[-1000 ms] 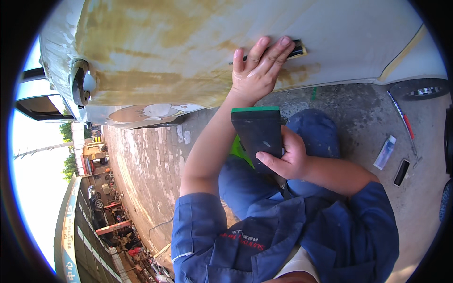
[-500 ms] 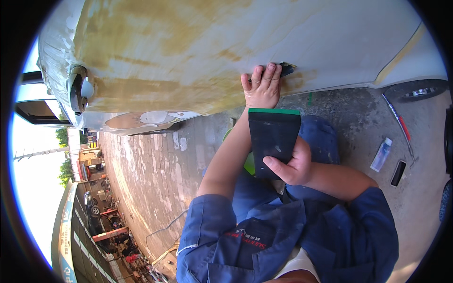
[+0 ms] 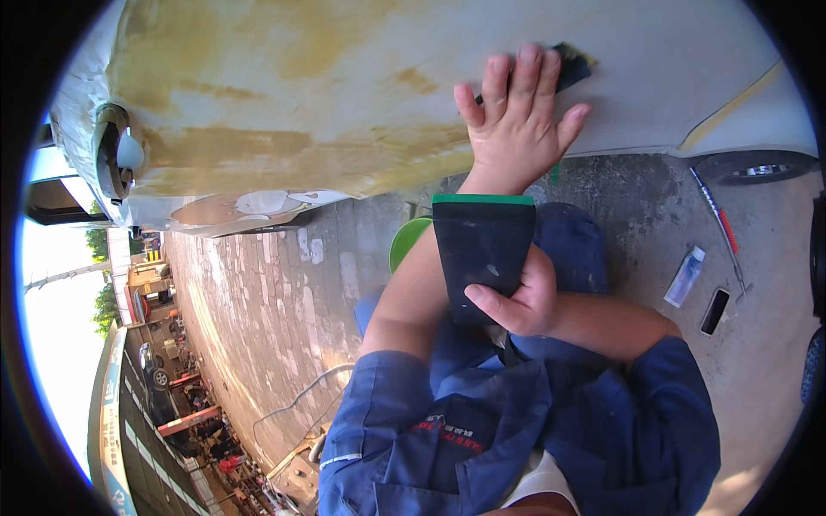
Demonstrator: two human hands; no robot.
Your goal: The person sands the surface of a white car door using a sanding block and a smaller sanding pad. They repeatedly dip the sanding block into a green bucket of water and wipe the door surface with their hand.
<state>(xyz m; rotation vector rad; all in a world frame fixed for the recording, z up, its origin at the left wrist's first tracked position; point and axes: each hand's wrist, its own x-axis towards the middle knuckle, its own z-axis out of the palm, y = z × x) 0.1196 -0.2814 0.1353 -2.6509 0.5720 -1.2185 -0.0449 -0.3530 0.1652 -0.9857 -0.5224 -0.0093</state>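
My left hand (image 3: 520,120) lies spread on a pale car panel (image 3: 301,52) streaked with yellow-brown patches. Its fingers cover part of a dark strip with a tan edge (image 3: 575,73); I cannot tell exactly what that is. Below it, my right hand (image 3: 525,301) grips a flat black block with a green edge (image 3: 477,245), thumb on the face. The block overlaps my left forearm in the view.
A wheel (image 3: 723,169) is at the right, near a long tool with a red part (image 3: 723,224), a clear tube (image 3: 684,277) and a black phone-like object (image 3: 714,311) on the floor. A green bucket (image 3: 404,245) stands behind my left forearm. A cluttered yard lies left.
Since half a second ago my left hand has moved up and right on the panel, fingers spreading and thumb now showing. My right hand and the block have shifted slightly left.
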